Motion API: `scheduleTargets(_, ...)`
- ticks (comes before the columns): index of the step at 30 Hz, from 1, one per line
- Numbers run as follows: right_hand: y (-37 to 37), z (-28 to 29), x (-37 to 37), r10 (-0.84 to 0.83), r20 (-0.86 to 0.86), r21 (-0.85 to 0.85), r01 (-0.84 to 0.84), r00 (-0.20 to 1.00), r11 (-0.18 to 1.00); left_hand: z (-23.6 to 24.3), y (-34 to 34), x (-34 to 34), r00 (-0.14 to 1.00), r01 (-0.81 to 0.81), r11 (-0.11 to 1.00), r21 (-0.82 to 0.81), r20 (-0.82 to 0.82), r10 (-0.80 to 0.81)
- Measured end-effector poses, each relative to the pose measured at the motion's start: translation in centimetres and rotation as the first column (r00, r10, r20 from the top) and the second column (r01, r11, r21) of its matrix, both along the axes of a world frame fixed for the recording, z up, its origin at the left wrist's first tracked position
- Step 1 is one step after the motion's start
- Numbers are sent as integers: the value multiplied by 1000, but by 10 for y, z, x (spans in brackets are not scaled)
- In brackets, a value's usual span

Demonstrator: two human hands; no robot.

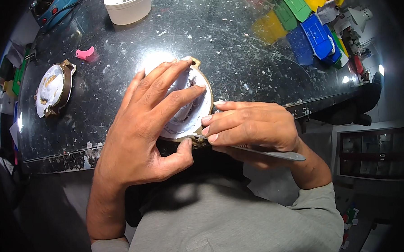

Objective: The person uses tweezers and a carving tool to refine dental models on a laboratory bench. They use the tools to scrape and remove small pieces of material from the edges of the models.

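Observation:
A round brass flask half [211, 90] filled with white plaster lies at the near edge of the dark table. My left hand [149, 108] is over it, fingers across the plaster and far rim, thumb at the near rim, steadying it. Part of the plaster is hidden under the fingers; a hollow with dark marks shows in its middle. My right hand [256, 128] is closed around a slim grey metal knife [282, 155]. The knife's handle sticks out toward the lower right, and its tip touches the near rim of the flask by my left thumb.
Another brass flask half with plaster [51, 89] rests at the left, near a small pink piece [85, 53]. A white round tub [128, 10] stands at the back. Blue, green and yellow bins [317, 36] line the back right. White specks dot the tabletop [235, 57].

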State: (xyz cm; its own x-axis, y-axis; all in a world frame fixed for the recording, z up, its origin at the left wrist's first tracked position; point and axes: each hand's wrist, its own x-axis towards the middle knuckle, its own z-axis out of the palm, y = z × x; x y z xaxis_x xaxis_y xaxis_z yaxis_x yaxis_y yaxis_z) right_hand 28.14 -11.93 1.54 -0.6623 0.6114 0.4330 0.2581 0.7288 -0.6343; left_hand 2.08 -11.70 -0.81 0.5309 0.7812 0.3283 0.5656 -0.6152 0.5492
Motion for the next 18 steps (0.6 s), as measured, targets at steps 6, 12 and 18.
scheduleTargets(6,-2,1,-8,3,-5,15,-3,1000,1000,-8,3,0,990,52,999,-7,132,-51)
scheduleTargets(12,-3,6,-11,-10,46,27,9,999,1000,-7,4,-2,991,63,998,-9,122,-61)
scheduleTargets(18,-1,8,-9,23,68,76,-28,997,997,-8,4,-2,988,79,997,-15,136,-77)
